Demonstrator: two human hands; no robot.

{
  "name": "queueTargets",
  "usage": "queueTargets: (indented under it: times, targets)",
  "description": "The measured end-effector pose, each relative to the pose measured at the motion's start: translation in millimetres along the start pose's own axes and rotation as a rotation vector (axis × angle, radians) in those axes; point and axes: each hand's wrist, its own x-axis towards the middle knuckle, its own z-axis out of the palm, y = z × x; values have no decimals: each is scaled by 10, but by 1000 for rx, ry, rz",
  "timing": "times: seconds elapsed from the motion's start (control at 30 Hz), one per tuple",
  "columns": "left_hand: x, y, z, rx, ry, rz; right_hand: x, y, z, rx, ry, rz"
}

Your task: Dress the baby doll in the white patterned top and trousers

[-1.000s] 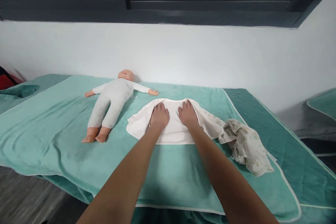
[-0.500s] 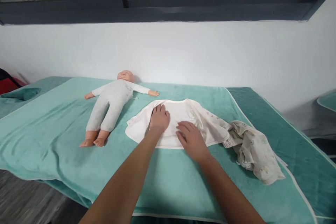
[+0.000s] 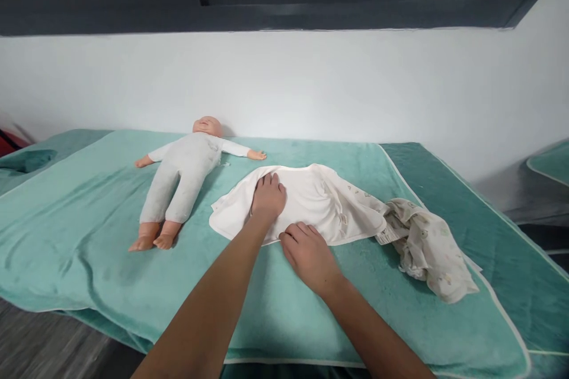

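A white baby shirt with a small print lies spread on the green blanket. My left hand rests on its left part, palm down, with fingers stretched out. At the near hem is my right hand, its fingers drawn together and curled over the edge of the cloth; the thumb's grip is partly hidden. To the left, a baby doll in a white body suit lies on its back, arms spread. Right of the shirt, touching its sleeve, sits a crumpled printed baby garment.
Behind the bed rises a white wall below a dark window frame with bars outside. A darker green cover shows on the right. Grey floor is visible at the lower left.
My right hand has moved left and toward me, from above the shirt to its near hem, and its fingers have closed. My left hand stays on the cloth. The view has shifted slightly.
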Motion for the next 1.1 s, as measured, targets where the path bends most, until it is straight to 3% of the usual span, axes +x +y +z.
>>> queueTargets:
  times: [0.23,0.4,0.47,0.53,0.6,0.63,0.7,0.77,0.83,1.0,1.1]
  targets:
    - [6,2,-10,-13,-24,-13,-62,-34,44,108,5,-50]
    - [17,-6,-12,-9,-20,-12,-83,117,-57,439,85,25]
    - [20,-6,-11,-8,-14,-11,-123,330,-150,519,225,143]
    - [21,-4,-14,-6,-11,-8,-209,646,-259,448,483,281]
    - [21,1,-22,-4,-7,5,-341,1033,-366,325,688,483]
    - [21,3,-26,-6,-2,10,-417,1234,-415,285,727,613]
    - [23,5,-34,-13,8,24,-561,1603,-496,225,665,806]
    - [26,2,-34,-18,18,39,-657,1865,-552,124,575,852]
    - [29,-3,-29,-15,25,45,-682,1972,-578,37,503,869]
    - [34,-16,-12,-11,19,15,-579,1751,-545,-191,133,782]
    - [38,-22,-4,-9,13,19,-543,1674,-547,-225,7,799]
